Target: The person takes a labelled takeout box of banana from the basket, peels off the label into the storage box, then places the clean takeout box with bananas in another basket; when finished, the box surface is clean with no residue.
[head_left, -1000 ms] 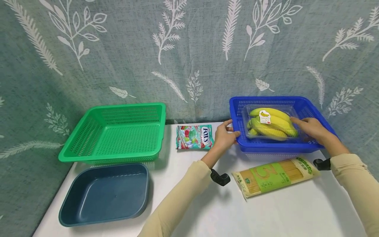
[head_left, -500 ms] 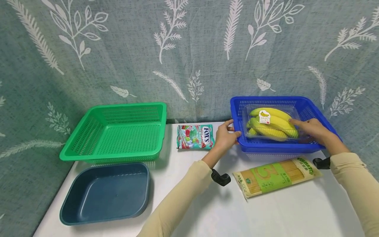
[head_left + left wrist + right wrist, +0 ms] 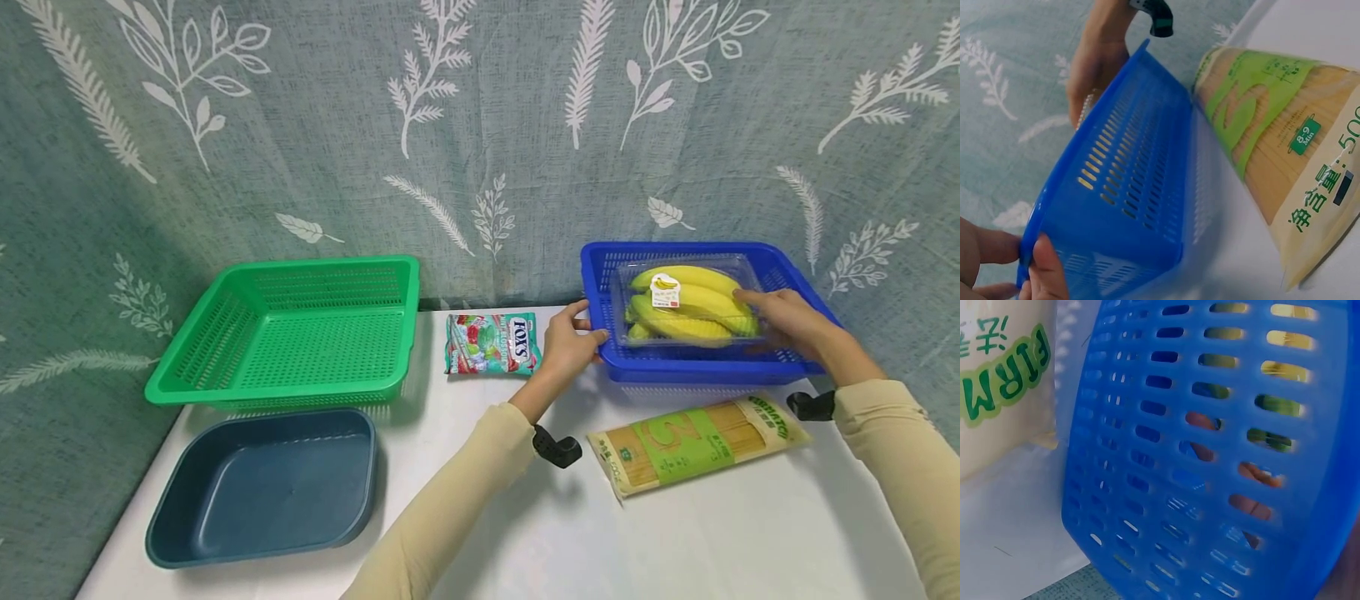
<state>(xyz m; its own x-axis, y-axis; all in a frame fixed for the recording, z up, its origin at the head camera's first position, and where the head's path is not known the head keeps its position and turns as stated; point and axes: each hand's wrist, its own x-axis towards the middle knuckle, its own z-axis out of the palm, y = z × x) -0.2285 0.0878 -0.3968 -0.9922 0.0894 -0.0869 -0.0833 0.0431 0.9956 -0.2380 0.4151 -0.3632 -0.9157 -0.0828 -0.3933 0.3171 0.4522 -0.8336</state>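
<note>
In the head view, a blue basket [image 3: 697, 373] at the back right holds a clear plastic box of bananas [image 3: 693, 304] with a white label. My right hand [image 3: 797, 325] grips the right end of this box, thumb on top; its other fingers are mostly hidden. At the basket's left rim is my left hand [image 3: 570, 343]. The left wrist view shows the left hand's fingers [image 3: 1047, 265] pinching the rim from both sides. Through the basket slots in the right wrist view, I see bits of yellow banana [image 3: 1288, 339] and of the right-hand fingers [image 3: 1250, 507].
A bag of spaghetti [image 3: 693, 446] lies in front of the blue basket. Left of that basket is a FOX'S candy bag [image 3: 492, 344]. Further left stand a green basket [image 3: 330, 392] and a dark blue tub [image 3: 281, 492]. A patterned curtain [image 3: 480, 150] hangs behind the table.
The banana box has risen slightly and tilted in the right hand, its label shifting up and left. The left hand stays at the blue basket's rim.
</note>
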